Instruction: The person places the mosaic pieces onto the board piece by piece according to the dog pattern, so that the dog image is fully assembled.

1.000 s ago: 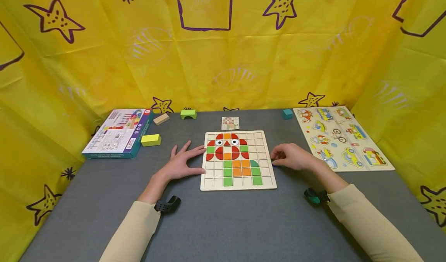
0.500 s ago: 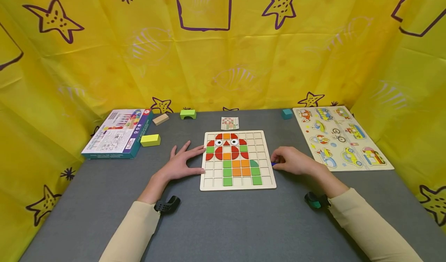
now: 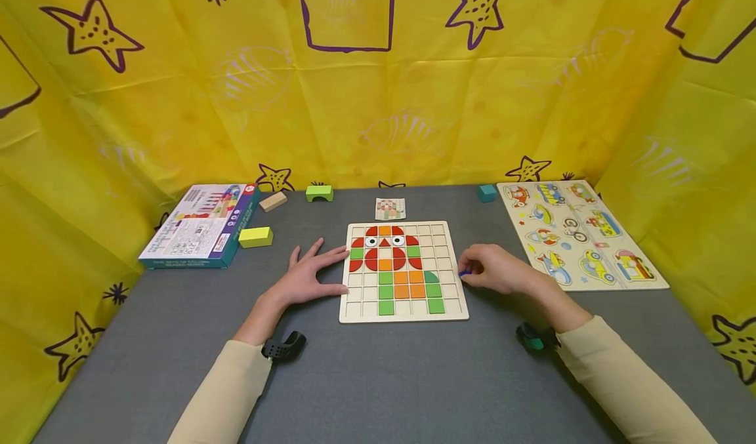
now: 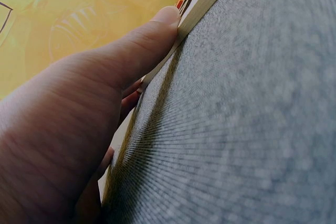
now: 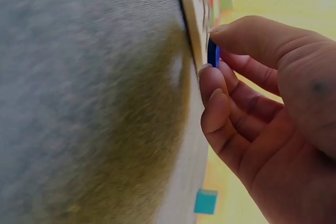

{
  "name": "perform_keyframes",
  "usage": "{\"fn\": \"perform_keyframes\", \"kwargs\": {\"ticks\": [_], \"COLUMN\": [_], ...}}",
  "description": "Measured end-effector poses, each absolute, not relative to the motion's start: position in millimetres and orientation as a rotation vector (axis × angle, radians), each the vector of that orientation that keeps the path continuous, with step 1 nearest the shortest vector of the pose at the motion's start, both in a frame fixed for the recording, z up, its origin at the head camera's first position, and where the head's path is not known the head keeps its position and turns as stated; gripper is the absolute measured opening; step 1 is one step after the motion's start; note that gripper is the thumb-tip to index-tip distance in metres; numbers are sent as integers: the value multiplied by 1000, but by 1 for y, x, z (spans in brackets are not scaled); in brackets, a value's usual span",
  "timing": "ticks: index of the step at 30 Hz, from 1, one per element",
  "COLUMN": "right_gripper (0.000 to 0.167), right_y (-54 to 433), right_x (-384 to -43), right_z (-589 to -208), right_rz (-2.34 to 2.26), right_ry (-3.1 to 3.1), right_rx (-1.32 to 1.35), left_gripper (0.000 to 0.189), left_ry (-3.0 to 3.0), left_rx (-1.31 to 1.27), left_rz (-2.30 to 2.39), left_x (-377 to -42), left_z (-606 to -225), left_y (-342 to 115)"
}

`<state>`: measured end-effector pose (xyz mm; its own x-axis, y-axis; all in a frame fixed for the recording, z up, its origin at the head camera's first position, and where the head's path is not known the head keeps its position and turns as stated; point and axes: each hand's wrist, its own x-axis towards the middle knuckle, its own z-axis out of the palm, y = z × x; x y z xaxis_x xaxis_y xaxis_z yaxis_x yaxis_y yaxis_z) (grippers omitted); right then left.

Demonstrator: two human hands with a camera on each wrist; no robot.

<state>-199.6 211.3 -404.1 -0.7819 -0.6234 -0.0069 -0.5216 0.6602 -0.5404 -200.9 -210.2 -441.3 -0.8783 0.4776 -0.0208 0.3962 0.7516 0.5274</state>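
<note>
A wooden grid board [image 3: 360,309] lies on the grey table, with red, orange and green flat tiles set in its squares and two eye tiles near the top. My left hand [image 3: 310,277] spreads its fingers at the board's left side; thumb and index fingertip touch the edge. In the left wrist view the thumb [image 4: 152,38] rests against the board's side. Just off the board's right edge, my right hand [image 3: 496,270] pinches a small blue tile [image 5: 213,53] between thumb and fingers, the other fingers curled. Most of the blue tile is hidden by the fingers.
A small pattern card [image 3: 390,209] lies behind the board. At left are a game box [image 3: 201,224], a yellow block [image 3: 256,237], a plain wooden block [image 3: 273,201] and a green arch block [image 3: 319,193]. At right are a teal cube [image 3: 487,193] and a picture puzzle board [image 3: 567,247].
My right hand has lifted slightly from the table with the blue tile, which shows more between the fingertips. The left hand and the board have stayed still.
</note>
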Motion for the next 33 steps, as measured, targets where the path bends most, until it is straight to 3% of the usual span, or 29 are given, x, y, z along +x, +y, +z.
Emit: {"fn": "perform_keyframes", "kwargs": {"ticks": [13,33], "right_gripper": [6,8], "right_y": [184,180], "right_x": [-204,-204], "right_z": [-402,-403], "right_rz": [-748,-740], "right_ry": [2628,2607], "right_rx": [-995,-1066], "left_gripper": [84,83], "left_ry": [2792,2803], "left_rx": [713,713], "left_rz": [793,779], "left_x": [-201,-201], "left_z": [-440,-440], "left_y": [-209,-211]}}
